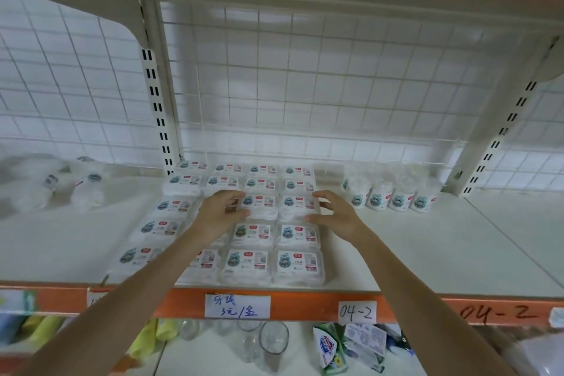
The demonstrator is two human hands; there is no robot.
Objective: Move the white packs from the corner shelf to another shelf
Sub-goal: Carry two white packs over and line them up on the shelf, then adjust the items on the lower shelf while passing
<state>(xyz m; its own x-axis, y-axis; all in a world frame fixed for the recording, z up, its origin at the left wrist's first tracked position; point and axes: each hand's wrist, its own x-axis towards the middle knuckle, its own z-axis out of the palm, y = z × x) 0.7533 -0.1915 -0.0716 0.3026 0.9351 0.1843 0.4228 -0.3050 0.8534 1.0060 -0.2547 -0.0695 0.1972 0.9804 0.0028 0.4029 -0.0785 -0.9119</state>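
Both hands reach over the grid of white packs (pixel 259 223) on the shelf (pixel 427 253). The left hand (pixel 218 212) hovers with fingers loosely curled above a pack in the middle rows; whether its grip touches the plastic is hard to make out, since the hand covers what lies beneath. The right hand (pixel 331 214) has fingers spread and relaxed, fingertips at the right edge of the pack grid, gripping nothing. The left forearm hides parts of several packs in the second column.

The packs are clear, rounded plastic boxes with white contents and white labels bearing a teal figure and a red mark. They lie flat in tidy rows from the shelf's front edge back to the wire grid, left of centre. Print on the labels is too small to read.

Small white tubs (pixel 390 195) stand toward the rear right.
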